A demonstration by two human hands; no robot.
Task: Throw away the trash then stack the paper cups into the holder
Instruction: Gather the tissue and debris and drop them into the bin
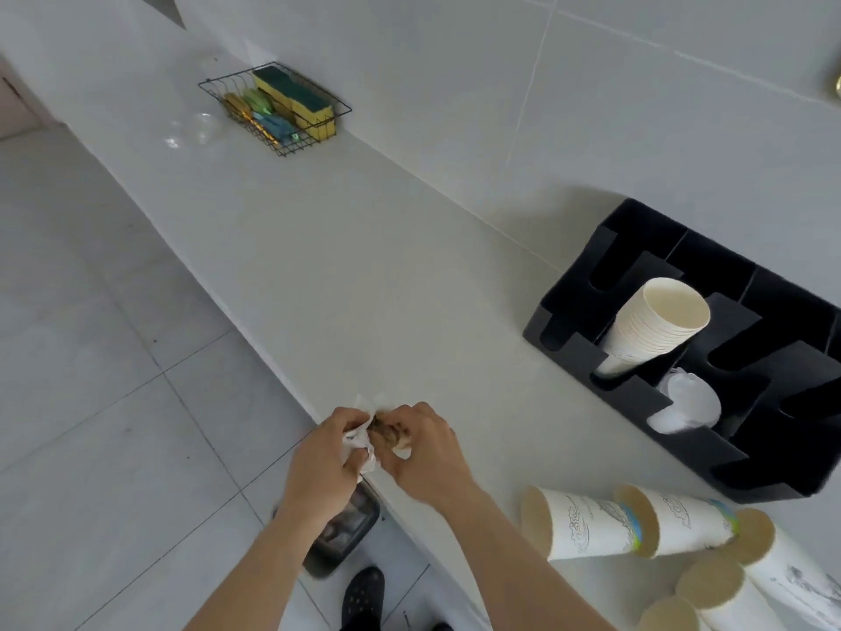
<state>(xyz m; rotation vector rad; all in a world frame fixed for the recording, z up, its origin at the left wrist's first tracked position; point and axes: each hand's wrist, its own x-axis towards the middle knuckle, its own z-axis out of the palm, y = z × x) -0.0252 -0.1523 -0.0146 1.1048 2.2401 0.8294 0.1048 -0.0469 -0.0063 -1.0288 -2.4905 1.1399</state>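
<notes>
Head view: left hand (325, 453) and right hand (425, 444) both closed on crumpled trash (371, 432) over the counter (364, 275) edge. Loose cups (591, 523) lie near right; holder (710, 357) beyond.

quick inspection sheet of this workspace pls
surface: pale stone counter, mostly bare
job's things: black compartmented cup holder with a stack of white paper cups; loose printed paper cups lying on their sides; crumpled white and brown trash
clutter: black wire basket of sponges; clear plastic lids
grips: left hand and right hand both closed on the trash
cables: nothing seen
surroundings: dark lined bin on the tiled floor below
</notes>
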